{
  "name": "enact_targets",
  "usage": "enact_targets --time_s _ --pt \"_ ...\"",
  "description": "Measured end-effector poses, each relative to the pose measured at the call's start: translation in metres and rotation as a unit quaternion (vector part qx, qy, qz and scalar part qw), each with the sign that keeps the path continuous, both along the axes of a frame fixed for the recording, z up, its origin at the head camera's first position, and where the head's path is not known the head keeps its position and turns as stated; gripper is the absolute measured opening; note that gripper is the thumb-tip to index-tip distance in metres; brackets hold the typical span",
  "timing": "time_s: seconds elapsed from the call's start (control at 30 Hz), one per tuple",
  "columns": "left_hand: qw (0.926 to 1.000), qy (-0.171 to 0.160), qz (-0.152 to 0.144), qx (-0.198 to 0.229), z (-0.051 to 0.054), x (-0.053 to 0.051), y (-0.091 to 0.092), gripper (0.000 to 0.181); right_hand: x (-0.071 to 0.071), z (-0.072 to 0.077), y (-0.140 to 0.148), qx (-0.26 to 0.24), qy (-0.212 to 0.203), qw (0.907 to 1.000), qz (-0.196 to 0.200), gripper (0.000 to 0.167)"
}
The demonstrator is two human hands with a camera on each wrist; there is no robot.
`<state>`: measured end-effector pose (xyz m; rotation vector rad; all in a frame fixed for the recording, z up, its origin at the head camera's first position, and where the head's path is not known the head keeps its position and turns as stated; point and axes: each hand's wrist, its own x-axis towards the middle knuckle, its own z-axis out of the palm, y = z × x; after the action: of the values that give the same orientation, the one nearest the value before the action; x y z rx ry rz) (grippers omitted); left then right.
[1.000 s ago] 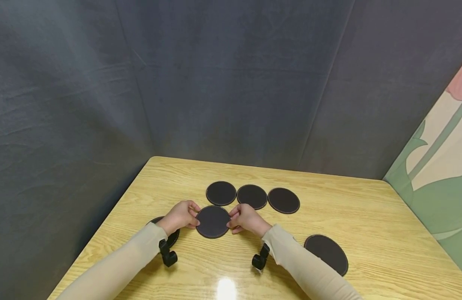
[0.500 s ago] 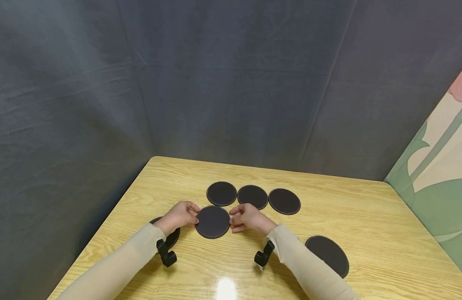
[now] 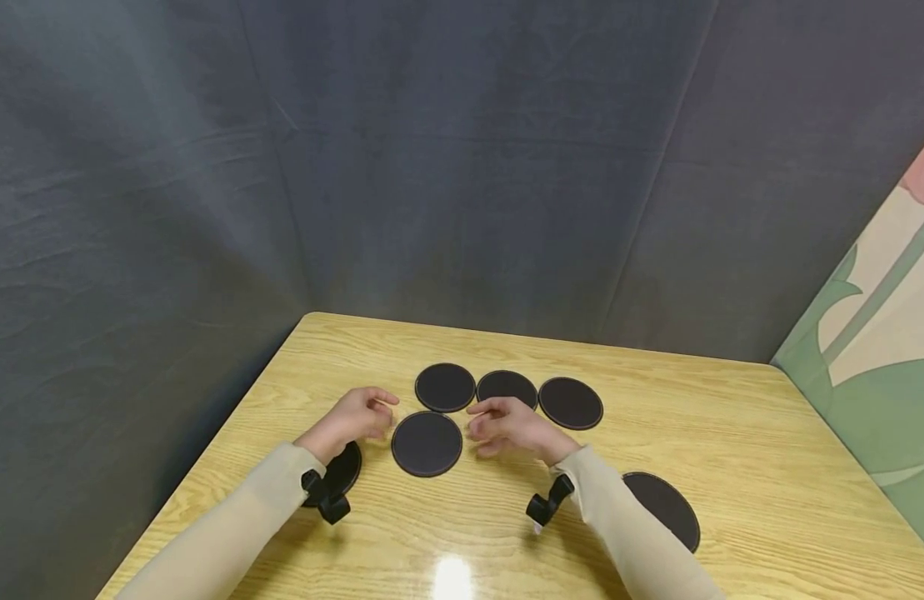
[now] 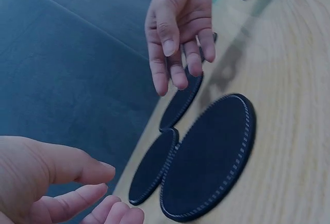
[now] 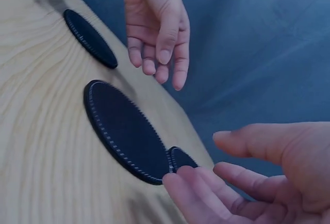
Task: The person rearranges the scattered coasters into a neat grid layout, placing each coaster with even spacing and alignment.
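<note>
A round black coaster with a stitched rim [image 3: 427,444] lies flat on the table between my two hands. My left hand [image 3: 354,421] hovers just left of it, fingers loosely bent and holding nothing. On the other side my right hand [image 3: 516,428] is likewise lifted off, its fingers relaxed and apart from the coaster. Behind is a row of three matching coasters: a left one [image 3: 444,387], a middle one [image 3: 507,392] partly covered by my right hand, and a right one [image 3: 571,403]. In the left wrist view the near coaster [image 4: 209,157] touches or nearly touches its neighbour.
Another coaster [image 3: 343,472] lies partly under my left wrist. One more coaster [image 3: 664,508] sits at the right, partly behind my right sleeve. The wooden table [image 3: 731,433] ends at a dark curtain [image 3: 462,183] at the back and left.
Both hands have let go of the front coaster and drawn apart, the left to the left and the right to the right. The coaster stays in place.
</note>
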<state>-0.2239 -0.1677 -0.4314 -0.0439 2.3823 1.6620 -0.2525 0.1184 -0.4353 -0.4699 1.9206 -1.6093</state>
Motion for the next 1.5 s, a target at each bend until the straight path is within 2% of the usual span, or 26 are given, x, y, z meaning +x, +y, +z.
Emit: enact_targets --time_s 0.4,0.6,0.77,0.97,1.27,1.5 --pt "0.9986 0.027 -0.024 0.038 0.016 -0.002 0.006 0.039 0.004 0.022 0.017 -0.04 0.003 0.9991 -0.016 0.055" --pt "0.9971 0.034 -0.029 0.062 0.025 -0.002 0.018 0.037 0.014 0.029 0.027 -0.058 0.03 0.9975 -0.027 0.06" --pt "0.9922 0.048 -0.067 0.094 0.03 -0.003 0.03 0.039 0.022 0.031 0.039 -0.069 0.064 0.9951 -0.03 0.062" --pt "0.9844 0.055 -0.114 0.122 0.034 0.0 0.048 0.038 0.032 0.028 0.061 -0.07 0.085 0.993 -0.042 0.051" --pt "0.9785 0.056 -0.151 0.129 0.038 0.002 0.084 0.035 0.05 0.025 0.103 -0.109 0.132 0.9846 -0.035 0.042" --pt "0.975 0.053 -0.175 0.126 0.04 0.0 0.111 0.032 0.068 0.023 0.138 -0.104 0.162 0.9806 -0.038 0.039"
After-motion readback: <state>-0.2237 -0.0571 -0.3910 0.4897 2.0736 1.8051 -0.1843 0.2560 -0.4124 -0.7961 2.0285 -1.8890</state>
